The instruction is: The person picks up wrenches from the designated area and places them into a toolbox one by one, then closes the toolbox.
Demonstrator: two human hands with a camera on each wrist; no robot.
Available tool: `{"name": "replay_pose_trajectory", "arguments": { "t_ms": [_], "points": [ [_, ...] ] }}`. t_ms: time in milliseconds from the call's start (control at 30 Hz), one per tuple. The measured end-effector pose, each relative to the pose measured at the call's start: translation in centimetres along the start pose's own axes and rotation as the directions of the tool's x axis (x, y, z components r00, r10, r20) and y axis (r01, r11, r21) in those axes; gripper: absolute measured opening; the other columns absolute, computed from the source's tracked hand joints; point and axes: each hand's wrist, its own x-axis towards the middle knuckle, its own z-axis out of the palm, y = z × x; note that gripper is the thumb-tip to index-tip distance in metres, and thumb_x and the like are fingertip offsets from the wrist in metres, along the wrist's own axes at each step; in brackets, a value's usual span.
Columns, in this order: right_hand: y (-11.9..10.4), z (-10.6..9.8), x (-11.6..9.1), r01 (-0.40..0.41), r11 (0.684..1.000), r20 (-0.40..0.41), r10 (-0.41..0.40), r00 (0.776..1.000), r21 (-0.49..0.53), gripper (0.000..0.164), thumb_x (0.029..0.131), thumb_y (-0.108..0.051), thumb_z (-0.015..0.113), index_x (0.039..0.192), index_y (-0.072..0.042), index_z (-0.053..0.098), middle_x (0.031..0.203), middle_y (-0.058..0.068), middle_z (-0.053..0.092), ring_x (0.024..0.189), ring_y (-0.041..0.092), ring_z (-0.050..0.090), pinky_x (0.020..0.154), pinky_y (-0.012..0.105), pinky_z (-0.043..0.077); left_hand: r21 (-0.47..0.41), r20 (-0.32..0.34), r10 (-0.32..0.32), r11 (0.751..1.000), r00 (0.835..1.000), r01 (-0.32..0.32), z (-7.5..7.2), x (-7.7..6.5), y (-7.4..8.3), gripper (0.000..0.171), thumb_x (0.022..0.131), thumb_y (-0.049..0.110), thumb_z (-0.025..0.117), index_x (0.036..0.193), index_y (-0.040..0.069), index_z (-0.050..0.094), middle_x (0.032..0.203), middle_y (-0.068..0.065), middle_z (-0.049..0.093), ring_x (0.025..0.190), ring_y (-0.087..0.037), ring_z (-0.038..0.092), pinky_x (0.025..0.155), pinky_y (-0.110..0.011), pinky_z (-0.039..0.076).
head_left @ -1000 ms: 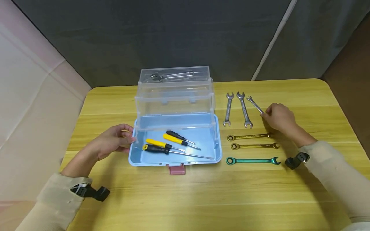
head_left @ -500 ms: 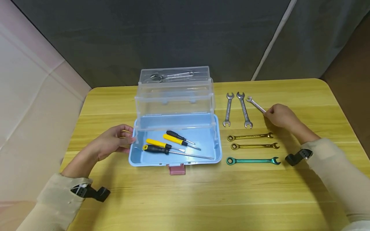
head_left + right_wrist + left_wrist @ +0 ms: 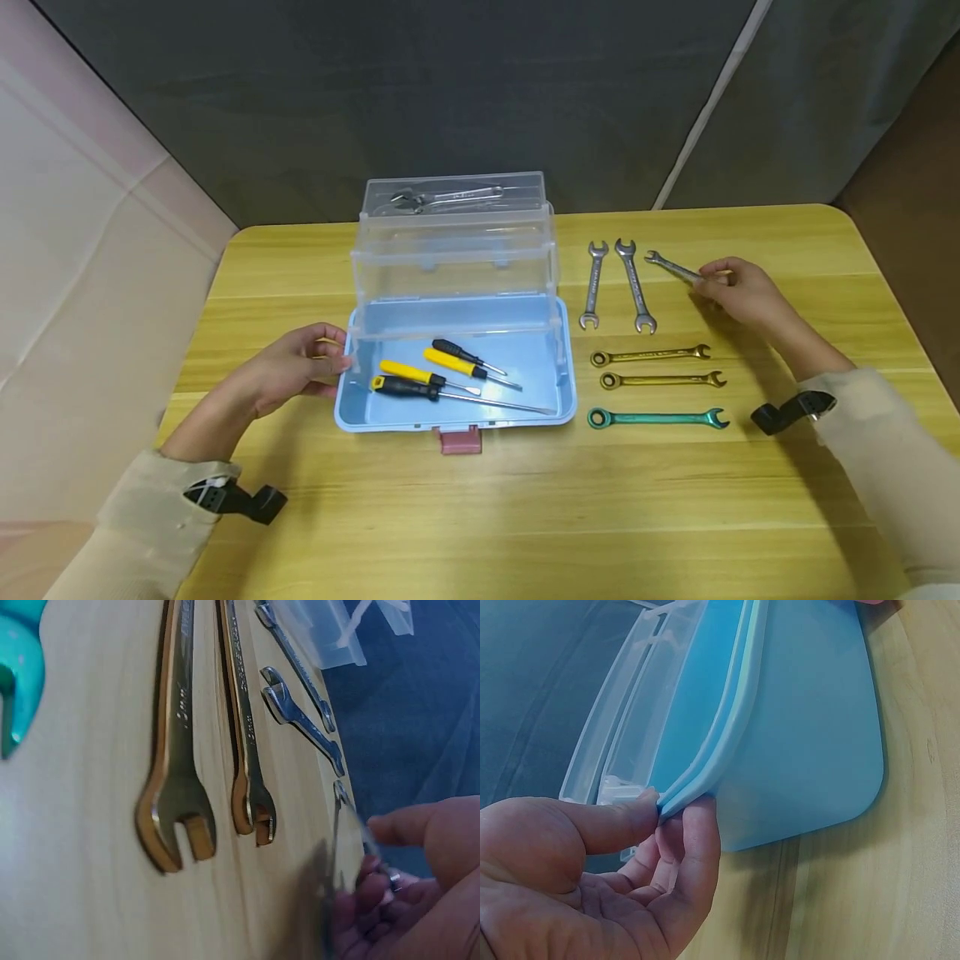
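My left hand [image 3: 288, 367] pinches the left rim of a light blue toolbox [image 3: 342, 408], its thumb on top and fingers underneath, as the left wrist view shows at the box's edge [image 3: 739, 720]. Over at the right, my right hand [image 3: 742, 293] holds the near end of a small silver open-end wrench [image 3: 673, 267] between thumb and fingers. The wrench's far jaw points left toward two larger silver wrenches [image 3: 636, 287]. Inside the box lie several screwdrivers [image 3: 405, 387] with yellow and black handles.
Two gold ratcheting wrenches [image 3: 660, 379] and a green one [image 3: 656, 417] lie right of the box. Clear trays [image 3: 450, 237] stand raised behind it, with an adjustable wrench [image 3: 457, 197] in the top one. A dark curtain [image 3: 480, 92] hangs behind the wooden table [image 3: 480, 533].
My right hand has shifted right with the small wrench, which now lies more nearly level across the view. The left hand stays on the rim.
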Motion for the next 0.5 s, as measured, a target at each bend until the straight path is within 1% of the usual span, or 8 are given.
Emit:
{"name": "replay_pose_trajectory", "arguments": {
  "t_ms": [100, 133, 167, 233, 300, 367, 500],
  "points": [
    [0.3, 0.1, 0.0, 0.016, 0.993, -0.019, -0.014, 1.0, 0.114, 0.051, 0.106, -0.027, 0.056, 0.146, 0.003, 0.044, 0.091, -0.003, 0.056, 0.074, 0.011, 0.052, 0.062, 0.024, 0.049, 0.001, 0.001, 0.002, 1.0, 1.0, -0.002, 0.0, 0.0, 0.0, 0.036, 0.102, 0.004, 0.059, 0.129, -0.007, 0.038, 0.104, -0.009, 0.055, 0.088, -0.017, 0.065, 0.078, -0.031, 0.061],
    [0.4, 0.2, 0.0, 0.016, 0.989, -0.026, -0.012, 1.0, 0.144, 0.051, 0.106, -0.027, 0.056, 0.147, 0.002, 0.045, 0.09, -0.005, 0.055, 0.074, 0.01, 0.051, 0.062, 0.024, 0.048, 0.0, 0.002, 0.004, 1.0, 1.0, -0.004, 0.0, 0.0, 0.0, 0.036, 0.102, 0.004, 0.059, 0.13, -0.008, 0.038, 0.105, -0.009, 0.055, 0.088, -0.017, 0.065, 0.078, -0.031, 0.061],
    [0.5, 0.3, 0.0, 0.016, 0.985, -0.033, -0.01, 0.999, 0.174, 0.051, 0.107, -0.027, 0.055, 0.148, 0.001, 0.045, 0.09, -0.007, 0.054, 0.074, 0.01, 0.051, 0.062, 0.023, 0.048, -0.001, 0.002, 0.004, 1.0, 1.0, -0.004, 0.0, 0.0, 0.0, 0.036, 0.102, 0.004, 0.059, 0.13, -0.008, 0.038, 0.105, -0.009, 0.055, 0.088, -0.017, 0.065, 0.078, -0.031, 0.061],
    [0.6, 0.5, 0.0, 0.013, 0.975, -0.047, -0.003, 0.999, 0.221, 0.051, 0.107, -0.027, 0.053, 0.148, 0.002, 0.046, 0.098, -0.01, 0.053, 0.078, 0.008, 0.05, 0.065, 0.021, 0.048, -0.002, 0.002, 0.005, 1.0, 1.0, -0.005, 0.0, 0.0, 0.0, 0.036, 0.102, 0.004, 0.059, 0.13, -0.008, 0.038, 0.104, -0.009, 0.055, 0.088, -0.017, 0.065, 0.078, -0.031, 0.061],
    [0.7, 0.7, 0.0, 0.012, 0.969, -0.068, 0.005, 0.998, 0.247, 0.05, 0.108, -0.028, 0.051, 0.148, 0.003, 0.047, 0.101, -0.012, 0.052, 0.079, 0.007, 0.049, 0.065, 0.019, 0.046, -0.006, 0.003, 0.004, 1.0, 1.0, -0.004, 0.0, 0.0, 0.0, 0.036, 0.102, 0.004, 0.059, 0.13, -0.007, 0.038, 0.104, -0.009, 0.055, 0.087, -0.017, 0.065, 0.078, -0.031, 0.061],
    [0.7, 0.9, 0.0, 0.015, 0.967, -0.089, 0.008, 0.996, 0.256, 0.047, 0.109, -0.026, 0.049, 0.146, 0.004, 0.049, 0.103, -0.011, 0.052, 0.08, 0.007, 0.048, 0.065, 0.019, 0.045, -0.011, 0.002, 0.002, 1.0, 1.0, -0.002, 0.0, 0.0, 0.0, 0.035, 0.102, 0.003, 0.059, 0.129, -0.007, 0.039, 0.103, -0.009, 0.054, 0.087, -0.017, 0.065, 0.078, -0.031, 0.061],
    [0.8, 1.2, 0.1, 0.011, 0.968, -0.136, 0.023, 0.99, 0.25, 0.043, 0.11, -0.022, 0.047, 0.143, 0.004, 0.052, 0.096, -0.009, 0.051, 0.076, 0.008, 0.047, 0.062, 0.02, 0.043, -0.016, 0.001, -0.001, 1.0, 1.0, 0.001, 0.0, 0.0, -0.1, 0.033, 0.102, 0.003, 0.058, 0.128, -0.006, 0.039, 0.103, -0.009, 0.054, 0.087, -0.017, 0.065, 0.077, -0.031, 0.061]
  ]
}}
